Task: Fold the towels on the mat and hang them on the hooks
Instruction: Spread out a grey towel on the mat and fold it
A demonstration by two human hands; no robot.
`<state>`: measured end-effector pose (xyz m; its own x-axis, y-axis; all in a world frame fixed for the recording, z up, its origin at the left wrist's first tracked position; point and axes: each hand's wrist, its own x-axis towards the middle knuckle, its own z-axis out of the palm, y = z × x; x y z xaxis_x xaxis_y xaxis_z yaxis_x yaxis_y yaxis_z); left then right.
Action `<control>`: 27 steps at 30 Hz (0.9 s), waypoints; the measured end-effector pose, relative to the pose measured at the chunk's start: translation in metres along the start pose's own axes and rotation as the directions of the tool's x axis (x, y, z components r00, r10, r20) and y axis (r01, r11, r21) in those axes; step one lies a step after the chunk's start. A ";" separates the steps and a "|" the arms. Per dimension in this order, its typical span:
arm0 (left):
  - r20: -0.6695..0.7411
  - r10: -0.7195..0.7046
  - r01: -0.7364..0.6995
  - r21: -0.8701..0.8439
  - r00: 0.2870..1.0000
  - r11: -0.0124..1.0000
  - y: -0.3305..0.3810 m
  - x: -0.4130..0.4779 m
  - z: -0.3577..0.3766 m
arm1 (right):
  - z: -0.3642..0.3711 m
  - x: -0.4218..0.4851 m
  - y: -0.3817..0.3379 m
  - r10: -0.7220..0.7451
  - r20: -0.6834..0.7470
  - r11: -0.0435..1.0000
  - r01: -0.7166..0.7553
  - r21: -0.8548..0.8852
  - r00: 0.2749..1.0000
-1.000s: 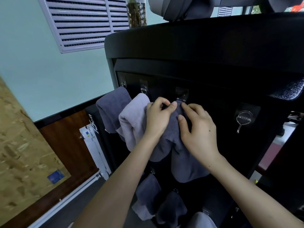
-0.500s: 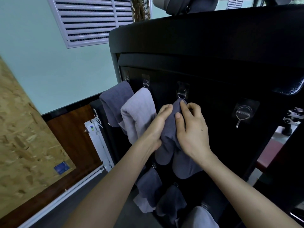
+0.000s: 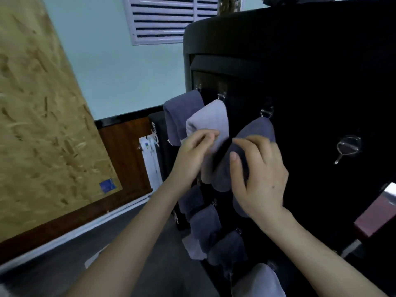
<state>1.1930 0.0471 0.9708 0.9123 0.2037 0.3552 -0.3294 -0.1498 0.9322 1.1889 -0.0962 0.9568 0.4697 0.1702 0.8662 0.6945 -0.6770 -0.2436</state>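
Where the dark grey towel [image 3: 255, 129] hangs from a hook [image 3: 266, 112] on the black panel [image 3: 321, 93], the right hand [image 3: 259, 174] is held just before it. Its thumb and fingers [image 3: 252, 140] are loosely curved and parted, with no fold pinched; contact cannot be told. The left hand [image 3: 192, 155] is seen before the neighbouring pale towel [image 3: 209, 118], fingers relaxed, nothing grasped. Lower towels [image 3: 203, 228] are noted beneath.
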 end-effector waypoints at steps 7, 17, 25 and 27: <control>-0.298 -0.117 0.198 0.259 0.947 0.945 -0.036 -0.119 -0.112 | 0.065 -0.066 -0.077 -0.265 0.274 0.898 0.134 0.419 0.925; -0.754 -0.380 0.689 0.130 0.535 0.713 -0.040 -0.434 -0.265 | 0.129 -0.247 -0.254 -0.540 0.828 0.816 -0.149 0.559 0.148; -0.923 -0.349 0.786 -0.092 0.163 0.611 -0.003 -0.669 -0.298 | 0.107 -0.388 -0.416 -0.675 0.727 0.730 -0.262 0.632 -0.128; -0.929 -0.354 0.781 -0.144 0.105 0.607 0.001 -0.708 -0.301 | 0.099 -0.414 -0.451 -0.701 0.691 0.710 -0.254 0.657 -0.174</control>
<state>0.4734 0.1936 0.7410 -0.0137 0.9735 -0.2285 0.4780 0.2070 0.8536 0.7351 0.2093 0.6652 -0.1922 0.9401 -0.2815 0.7315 -0.0540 -0.6797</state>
